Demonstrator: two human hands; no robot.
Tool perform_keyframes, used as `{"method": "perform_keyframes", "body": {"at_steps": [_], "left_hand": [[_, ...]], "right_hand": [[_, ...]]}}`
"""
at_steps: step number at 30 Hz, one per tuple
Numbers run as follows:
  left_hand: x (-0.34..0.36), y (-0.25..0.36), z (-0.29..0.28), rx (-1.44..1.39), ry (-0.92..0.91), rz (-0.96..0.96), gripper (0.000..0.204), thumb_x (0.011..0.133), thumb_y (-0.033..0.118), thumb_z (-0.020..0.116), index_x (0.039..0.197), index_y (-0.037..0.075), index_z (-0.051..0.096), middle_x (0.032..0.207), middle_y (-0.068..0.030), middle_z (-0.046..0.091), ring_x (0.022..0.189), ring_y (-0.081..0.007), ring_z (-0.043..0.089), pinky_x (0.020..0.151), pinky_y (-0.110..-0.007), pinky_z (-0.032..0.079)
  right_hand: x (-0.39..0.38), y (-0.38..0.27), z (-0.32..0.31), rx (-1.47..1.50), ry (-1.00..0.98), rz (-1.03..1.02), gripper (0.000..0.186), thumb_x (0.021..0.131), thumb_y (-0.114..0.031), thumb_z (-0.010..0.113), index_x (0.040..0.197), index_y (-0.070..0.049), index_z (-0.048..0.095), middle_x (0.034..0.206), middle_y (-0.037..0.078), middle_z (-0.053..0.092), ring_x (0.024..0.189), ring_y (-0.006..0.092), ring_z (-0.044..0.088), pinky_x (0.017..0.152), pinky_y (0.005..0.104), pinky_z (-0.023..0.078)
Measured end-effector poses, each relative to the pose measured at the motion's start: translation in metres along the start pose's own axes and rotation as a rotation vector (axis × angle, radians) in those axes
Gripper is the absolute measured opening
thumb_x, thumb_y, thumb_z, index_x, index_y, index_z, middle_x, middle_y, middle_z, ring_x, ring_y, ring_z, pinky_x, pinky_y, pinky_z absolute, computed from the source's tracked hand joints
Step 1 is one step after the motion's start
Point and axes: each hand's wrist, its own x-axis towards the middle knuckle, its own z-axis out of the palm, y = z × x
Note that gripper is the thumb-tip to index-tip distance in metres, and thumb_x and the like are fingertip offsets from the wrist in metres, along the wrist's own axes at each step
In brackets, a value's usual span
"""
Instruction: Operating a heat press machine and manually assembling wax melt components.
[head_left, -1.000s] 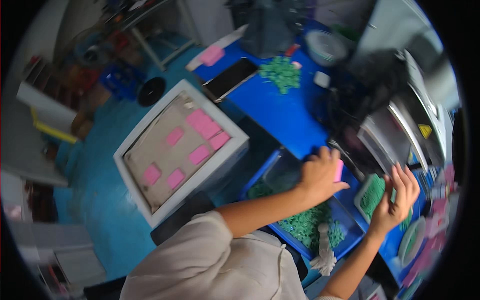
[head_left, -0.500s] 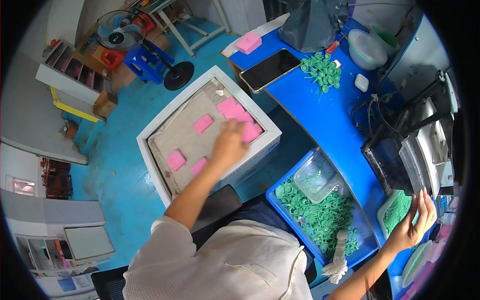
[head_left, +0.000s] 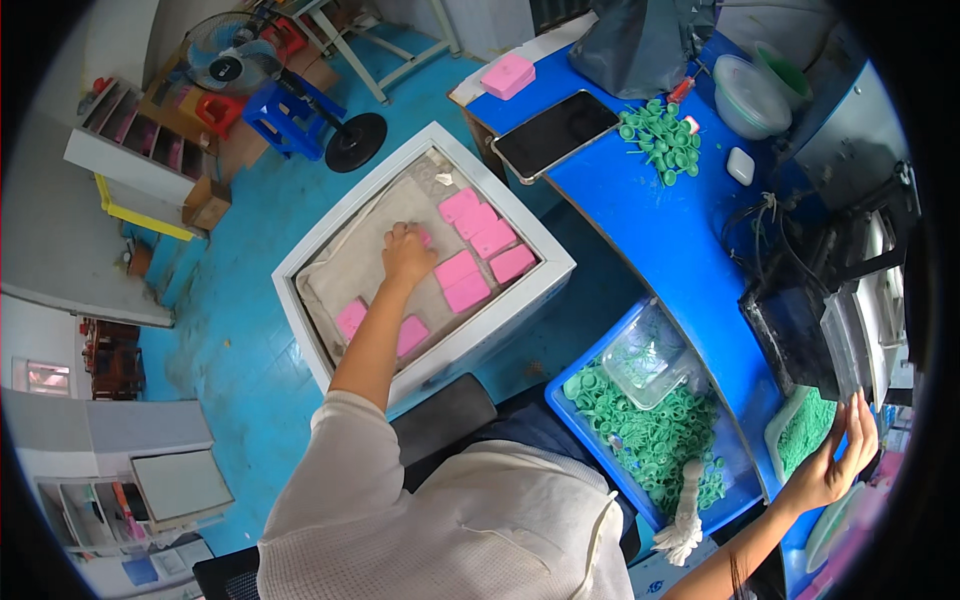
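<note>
My left hand (head_left: pixel 408 258) reaches into a white-rimmed box (head_left: pixel 546 265) lined with beige cloth, its fingers round a pink block (head_left: pixel 425 239). Several other pink blocks (head_left: pixel 463 280) lie on the cloth, mostly along the right side. My right hand (head_left: pixel 835 455) is at the far right, fingertips gripping the lower edge of a clear front panel (head_left: pixel 842 345) on a black and silver machine (head_left: pixel 775 340). Beside that hand is a pale tray of fine green pieces (head_left: pixel 800 430).
A blue desk (head_left: pixel 625 230) holds a phone (head_left: pixel 555 135), green pieces, bowls and a dark bag. A blue bin (head_left: pixel 560 410) of green pieces, with a clear container and white mop head, lies between box and machine. A fan (head_left: pixel 228 68) and blue stool (head_left: pixel 275 120) stand behind.
My left hand has moved left from over the desk into the box, where more pink blocks now lie. My right hand has stayed at the machine, its fingertips now on the panel's edge.
</note>
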Motion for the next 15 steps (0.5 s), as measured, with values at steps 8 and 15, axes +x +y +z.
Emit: {"method": "perform_keyframes", "body": {"at_steps": [8, 15], "left_hand": [[-0.001, -0.022, -0.003, -0.121, 0.009, 0.2, 0.052, 0.074, 0.017, 0.073, 0.119, 0.0, 0.053, 0.11, -0.0183, 0.057, 0.102, -0.0363, 0.056, 0.09, -0.042, 0.049], [-0.109, 0.134, -0.089, -0.992, -0.004, 0.561, 0.052, 0.07, 0.002, 0.077, 0.113, 0.001, 0.049, 0.11, -0.0134, 0.054, 0.095, -0.0228, 0.061, 0.079, -0.033, 0.054]], "right_hand": [[0.009, 0.006, 0.003, -0.123, 0.023, -0.088, 0.024, 0.083, 0.014, 0.061, 0.105, 0.004, 0.065, 0.11, 0.013, 0.067, 0.105, 0.0258, 0.06, 0.093, 0.035, 0.045], [0.018, -0.037, -0.002, -0.29, 0.002, -0.035, 0.02, 0.083, 0.006, 0.062, 0.102, 0.002, 0.065, 0.109, 0.014, 0.067, 0.107, 0.0295, 0.059, 0.095, 0.0393, 0.043]]}}
